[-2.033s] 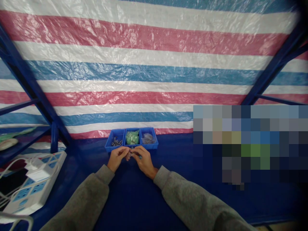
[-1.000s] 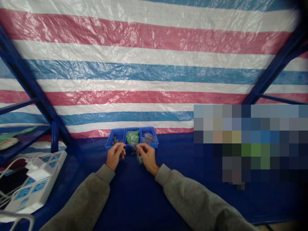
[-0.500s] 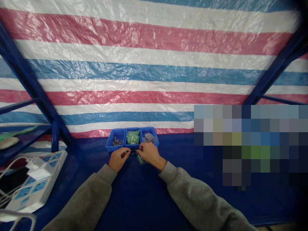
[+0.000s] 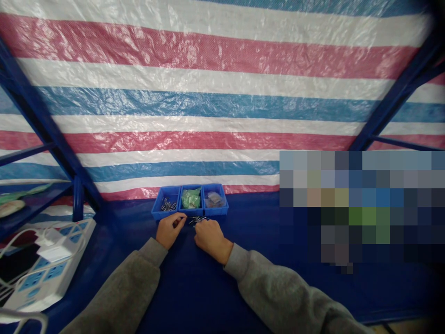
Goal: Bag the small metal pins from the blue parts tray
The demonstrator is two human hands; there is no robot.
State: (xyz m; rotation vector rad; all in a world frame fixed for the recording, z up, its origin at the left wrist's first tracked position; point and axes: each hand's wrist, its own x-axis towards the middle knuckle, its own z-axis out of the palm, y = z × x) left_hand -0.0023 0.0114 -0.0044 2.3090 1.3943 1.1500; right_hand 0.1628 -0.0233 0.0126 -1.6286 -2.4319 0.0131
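My left hand [image 4: 171, 230] is closed in a pinch just in front of the left blue bin; what its fingertips hold, if anything, is too small to make out. Small dark and silver pin-like pieces [image 4: 196, 219] lie loose on the blue tabletop [image 4: 194, 287] between and beyond my hands. My right hand [image 4: 212, 239] is closed close to them, knuckles up. Its fingertips are hidden underneath, so their contents do not show. Similar pieces [image 4: 168, 204] fill part of the left blue bin [image 4: 161, 215].
The middle bin [image 4: 190, 212] contains green packets [image 4: 191, 198], and the right bin [image 4: 222, 211] clear plastic bags [image 4: 214, 200]. A white power strip [image 4: 55, 273] with chargers and cables lies at left. Behind hangs a striped sheet [image 4: 208, 106] between blue frame posts. A blurred patch covers the right side.
My hands have parted, and the pin-like pieces now lie on the table between them. My right hand has shifted nearer; the greenish piece seen by it earlier is now out of sight.
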